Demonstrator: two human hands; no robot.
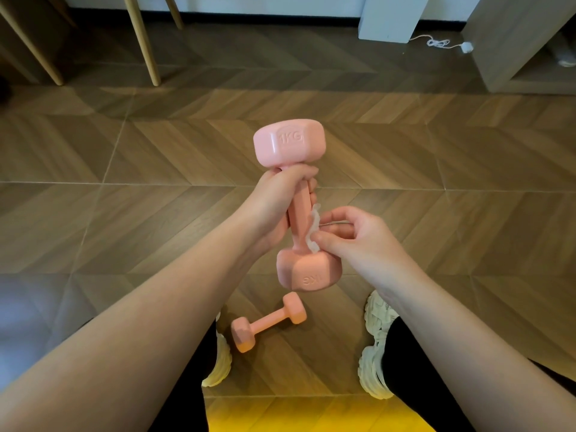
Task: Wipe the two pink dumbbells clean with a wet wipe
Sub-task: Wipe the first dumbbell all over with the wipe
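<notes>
My left hand (274, 207) grips the handle of a pink 1KG dumbbell (291, 145), held upright in front of me with one head up and the other down. My right hand (349, 235) pinches a crumpled white wet wipe (312, 232) and holds it against the lower part of the handle, just above the bottom head. A second pink dumbbell (268, 321) lies on the wooden floor between my feet, touched by neither hand.
My white sneakers (378, 344) stand on the herringbone wood floor (124, 182) either side of the lying dumbbell. Wooden furniture legs (146, 48) are at the far left, a white box (389, 20) with a cable and a cabinet (517, 51) at the far right.
</notes>
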